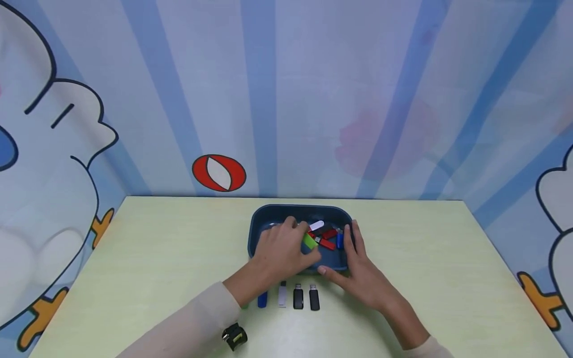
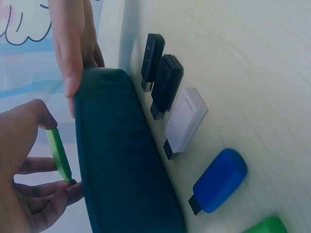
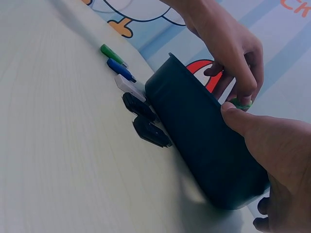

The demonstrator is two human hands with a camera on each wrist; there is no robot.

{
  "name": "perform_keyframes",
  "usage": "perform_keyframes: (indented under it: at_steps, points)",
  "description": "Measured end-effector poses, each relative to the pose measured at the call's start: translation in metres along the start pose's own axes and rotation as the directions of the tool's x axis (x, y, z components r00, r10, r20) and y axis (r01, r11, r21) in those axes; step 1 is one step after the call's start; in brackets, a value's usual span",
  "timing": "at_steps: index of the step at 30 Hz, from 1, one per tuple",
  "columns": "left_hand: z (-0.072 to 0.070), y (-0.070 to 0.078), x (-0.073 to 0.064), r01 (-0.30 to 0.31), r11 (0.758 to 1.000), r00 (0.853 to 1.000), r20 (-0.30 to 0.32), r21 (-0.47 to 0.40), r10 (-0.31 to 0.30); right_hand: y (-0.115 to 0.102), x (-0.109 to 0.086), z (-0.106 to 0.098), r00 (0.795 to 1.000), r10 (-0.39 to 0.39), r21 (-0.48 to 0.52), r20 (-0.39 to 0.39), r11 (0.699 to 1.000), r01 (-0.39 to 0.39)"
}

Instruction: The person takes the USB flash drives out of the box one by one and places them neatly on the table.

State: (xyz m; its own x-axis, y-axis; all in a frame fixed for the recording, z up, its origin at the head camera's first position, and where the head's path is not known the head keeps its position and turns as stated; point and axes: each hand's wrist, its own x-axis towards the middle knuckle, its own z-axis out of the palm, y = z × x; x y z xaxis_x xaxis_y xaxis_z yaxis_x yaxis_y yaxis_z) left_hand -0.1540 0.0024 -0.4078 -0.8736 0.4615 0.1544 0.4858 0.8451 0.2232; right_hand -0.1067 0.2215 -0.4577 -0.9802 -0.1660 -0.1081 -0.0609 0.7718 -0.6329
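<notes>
- The left hand [image 1: 282,248] pinches a green USB stick [image 1: 310,241] above the dark blue bin [image 1: 333,259], thumb at one end and fingertips at the other, a grip that probably suits so small a thing.
- The right hand [image 1: 362,278] rests at the bin's near right corner, I'd guess to steady it; thumb on the near rim, straight fingers spread apart along the right end.
- Red sticks [image 1: 327,243] and others lie loose at the bin's right.
- On the near side, a blue stick [image 1: 262,300], a white stick [image 1: 282,294] and two black sticks [image 1: 306,297] stand in line, connectors facing far, seemingly ordered deliberately.
- Left wrist bent, knuckles up; right forearm slants in from near right.
</notes>
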Motion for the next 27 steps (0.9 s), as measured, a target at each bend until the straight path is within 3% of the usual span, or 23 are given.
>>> perform_keyframes:
  at_steps: [5, 15, 27]
  points:
    - [-0.004, 0.002, -0.004, -0.027, 0.999, 0.999, -0.019, -0.021, 0.027, 0.001, 0.0, 0.0, 1.0, -0.006, -0.009, -0.008, 1.0, 0.006]
    - [-0.008, 0.009, -0.014, -0.026, 0.997, 1.0, 0.016, -0.067, 0.027, 0.002, 0.001, 0.003, 1.0, -0.015, -0.016, 0.011, 1.0, 0.016]
    - [-0.016, 0.015, -0.019, -0.091, 0.989, 0.996, -0.025, -0.119, 0.089, 0.002, 0.001, 0.0, 1.0, -0.02, -0.041, 0.02, 0.999, 0.021]
